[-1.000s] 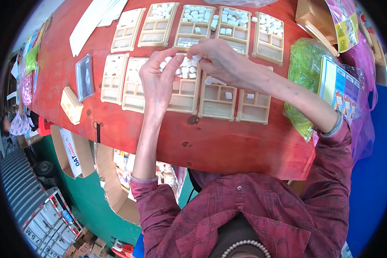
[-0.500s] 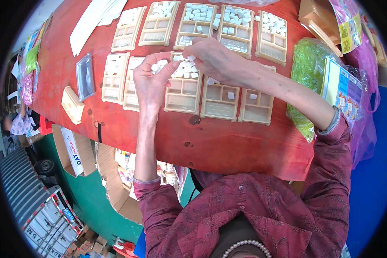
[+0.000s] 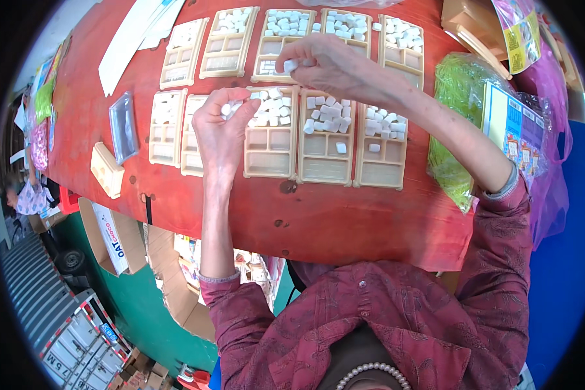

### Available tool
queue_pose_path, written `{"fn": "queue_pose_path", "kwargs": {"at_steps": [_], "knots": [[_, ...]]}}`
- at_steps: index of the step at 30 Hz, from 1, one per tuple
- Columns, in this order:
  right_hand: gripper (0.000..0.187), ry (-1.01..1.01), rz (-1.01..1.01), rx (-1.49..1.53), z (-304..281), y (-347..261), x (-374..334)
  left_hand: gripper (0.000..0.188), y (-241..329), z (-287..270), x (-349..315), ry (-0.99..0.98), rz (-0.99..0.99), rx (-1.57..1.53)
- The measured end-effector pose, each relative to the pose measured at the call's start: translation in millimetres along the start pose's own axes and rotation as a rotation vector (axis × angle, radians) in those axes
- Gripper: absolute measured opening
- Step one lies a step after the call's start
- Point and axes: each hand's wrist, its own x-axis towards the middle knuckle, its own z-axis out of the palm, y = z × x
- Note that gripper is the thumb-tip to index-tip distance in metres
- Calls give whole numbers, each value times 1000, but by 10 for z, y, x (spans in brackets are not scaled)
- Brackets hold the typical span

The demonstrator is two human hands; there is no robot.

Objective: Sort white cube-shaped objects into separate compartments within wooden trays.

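Single head-worn fisheye view, upright, facing steeply down at close range. The wearer's shirt (image 3: pixel 364 312) occupies six o'clock; the table (image 3: pixel 344 224) extends to twelve; left hand (image 3: pixel 216 133) between ten and eleven, right hand (image 3: pixel 331 65) just past twelve.

Tray (image 3: pixel 192 148) pt. hidden behind L hand (image 3: pixel 218 122); white sheets (image 3: pixel 131 47) cut off @ top edge

the bare left hand (image 3: pixel 222 122) points forward, thumb and fingers curled; the bare right hand (image 3: pixel 331 64) angles leftward, fingertips pinched.
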Motion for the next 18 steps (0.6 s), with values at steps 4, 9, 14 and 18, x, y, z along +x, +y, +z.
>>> {"fn": "queue_pose_path", "kwargs": {"at_steps": [4,9,14,18], "knots": [[23,-12,-16,-17,-42,132,-30,11,188,49,21,-63,28,11],[22,-1,108,127,-258,173,-124,13,479,214,94,-300,-212,-284],[21,-59,230,411,-406,141,-285,20,537,353,328,-461,-479,-697],[21,-41,269,458,-542,88,-341,25,798,508,759,-518,-438,-779]]}}
